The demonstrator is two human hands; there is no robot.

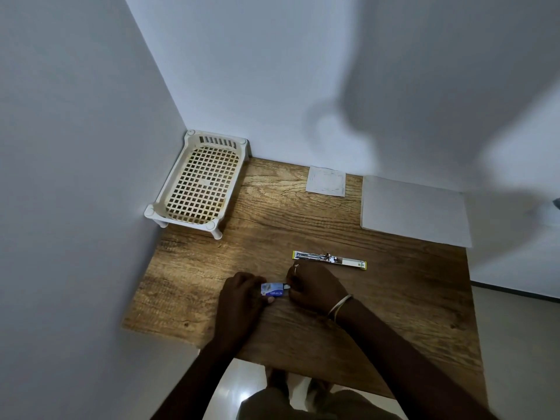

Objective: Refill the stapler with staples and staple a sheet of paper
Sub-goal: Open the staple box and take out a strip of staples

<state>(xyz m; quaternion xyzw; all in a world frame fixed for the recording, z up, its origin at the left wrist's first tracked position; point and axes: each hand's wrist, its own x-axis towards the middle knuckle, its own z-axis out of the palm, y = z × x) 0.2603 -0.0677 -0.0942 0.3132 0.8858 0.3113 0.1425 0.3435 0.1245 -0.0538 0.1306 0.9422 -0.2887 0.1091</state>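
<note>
Wooden table pushed into a corner between 2 white walls. Back left corner: cream plastic basket on short legs, grid bottom, nothing in it. Back middle, against the wall: small square paper with faint marks, lying flat. Back right: larger sheet of paper, blank, flat, its right edge hanging past the table edge. Stapler lies mid-table, swung open flat in 1 long strip, metal channel facing up, yellow-green trim; just beyond the right hand, not touched by either hand, well apart from the sheet. Staple box, small and blue-and-white, is held low over the table's near middle between both hands. Left hand grips the box's left end, fingers curled round it, covering that end. Right hand has its fingers curled at the box's right end, pinching a small white bit that sticks out there; cannot tell if that is the inner tray or staples, too small. What the box holds is not visible. Thin bangle on the right wrist. Both forearms cross the table's near edge. Nothing lies between the hands and the stapler.
</note>
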